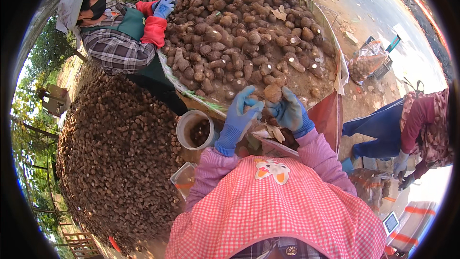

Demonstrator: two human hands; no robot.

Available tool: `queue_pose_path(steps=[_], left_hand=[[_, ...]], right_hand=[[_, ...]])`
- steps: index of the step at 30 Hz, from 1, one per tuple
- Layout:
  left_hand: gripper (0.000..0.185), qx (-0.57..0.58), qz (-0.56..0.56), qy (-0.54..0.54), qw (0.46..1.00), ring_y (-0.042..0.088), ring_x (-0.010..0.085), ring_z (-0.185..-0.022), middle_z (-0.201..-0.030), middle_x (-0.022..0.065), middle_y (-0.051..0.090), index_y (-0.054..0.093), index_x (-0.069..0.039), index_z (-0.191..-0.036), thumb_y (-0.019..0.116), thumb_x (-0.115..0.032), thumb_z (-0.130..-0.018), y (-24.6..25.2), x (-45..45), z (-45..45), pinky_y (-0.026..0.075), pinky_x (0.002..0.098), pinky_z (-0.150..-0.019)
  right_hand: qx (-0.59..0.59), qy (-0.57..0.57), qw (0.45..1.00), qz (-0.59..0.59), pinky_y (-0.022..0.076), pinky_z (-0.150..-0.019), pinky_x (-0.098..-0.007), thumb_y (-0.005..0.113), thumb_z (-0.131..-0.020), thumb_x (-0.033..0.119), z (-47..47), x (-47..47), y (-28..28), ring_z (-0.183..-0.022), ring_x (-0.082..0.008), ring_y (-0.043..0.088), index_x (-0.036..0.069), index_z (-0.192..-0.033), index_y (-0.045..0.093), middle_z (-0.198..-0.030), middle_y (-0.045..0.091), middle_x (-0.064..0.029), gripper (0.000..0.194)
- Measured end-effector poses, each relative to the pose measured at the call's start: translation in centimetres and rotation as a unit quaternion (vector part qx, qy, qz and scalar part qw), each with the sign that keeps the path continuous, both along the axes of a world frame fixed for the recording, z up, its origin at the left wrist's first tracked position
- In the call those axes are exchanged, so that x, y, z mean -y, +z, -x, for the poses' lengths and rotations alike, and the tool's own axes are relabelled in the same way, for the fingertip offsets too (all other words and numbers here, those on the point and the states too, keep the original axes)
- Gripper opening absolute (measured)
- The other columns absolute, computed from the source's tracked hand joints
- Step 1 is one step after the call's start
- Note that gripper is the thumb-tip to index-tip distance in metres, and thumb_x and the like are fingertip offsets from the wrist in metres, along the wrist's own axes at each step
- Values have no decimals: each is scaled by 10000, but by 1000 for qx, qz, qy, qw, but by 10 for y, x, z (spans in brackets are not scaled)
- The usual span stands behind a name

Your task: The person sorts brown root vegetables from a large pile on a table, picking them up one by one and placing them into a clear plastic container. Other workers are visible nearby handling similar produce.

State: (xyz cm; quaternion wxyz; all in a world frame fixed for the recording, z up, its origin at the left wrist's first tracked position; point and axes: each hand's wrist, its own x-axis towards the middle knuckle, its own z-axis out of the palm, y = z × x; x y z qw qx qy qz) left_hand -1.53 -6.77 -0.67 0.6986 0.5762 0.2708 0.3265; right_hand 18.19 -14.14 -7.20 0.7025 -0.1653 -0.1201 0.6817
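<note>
Both my hands wear blue work gloves and are raised over the near edge of a table heaped with brown taro corms [248, 25]. My right hand [289, 111] has its thumb and fingers against a round brown taro corm [272, 93], which seems held there. My left hand [241, 115] is to the left of that corm, fingers curled; whether something small is between them is unclear. Several corms on the table show pale cut spots. Dry husks [271, 132] lie just below my hands at the table's edge.
A white plastic bucket [182, 129] with a few corms stands left of my left hand, a clear plastic container [183, 177] below it. A large pile of corms [118, 162] covers the ground at left. A co-worker [118, 39] is across at upper left; another [420, 126] bends over bags at right.
</note>
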Motion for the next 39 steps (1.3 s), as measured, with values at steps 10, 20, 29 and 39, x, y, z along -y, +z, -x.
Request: queue_pose_path(steps=[10,20,29,39], left_hand=[[616,-285,-427,9,858,660,328,-1066,-1127,133,627,569,-111,-1386,810,-208,-827,30,41,24,545,405,-924],[673,-217,-430,-63,874,677,293,-1077,-1225,132,657,541,-45,-1403,816,-315,-852,55,48,41,549,370,-914],[542,-233,-435,-202,846,710,362,-970,-1058,197,701,595,-50,-1238,748,-428,-880,65,57,44,563,417,-833],[490,-309,-313,6,898,698,405,-859,-921,252,667,583,-17,-1166,654,-458,-964,18,62,-10,544,460,-773]], right_hand=[[613,30,786,70,557,-832,-308,783,-878,248,12,58,71,-915,-188,679,9,-1385,543,-1128,655,-99,610],[417,304,846,133,590,-656,-268,805,-865,244,29,61,73,-785,-170,720,-23,-1115,683,-889,729,-94,385],[412,333,847,-44,594,-774,-329,849,-809,159,34,69,43,-871,-159,699,24,-1268,628,-1067,721,-62,528],[857,68,506,73,571,-778,-447,745,-773,298,27,65,68,-846,-392,713,65,-994,748,-857,720,-225,321]])
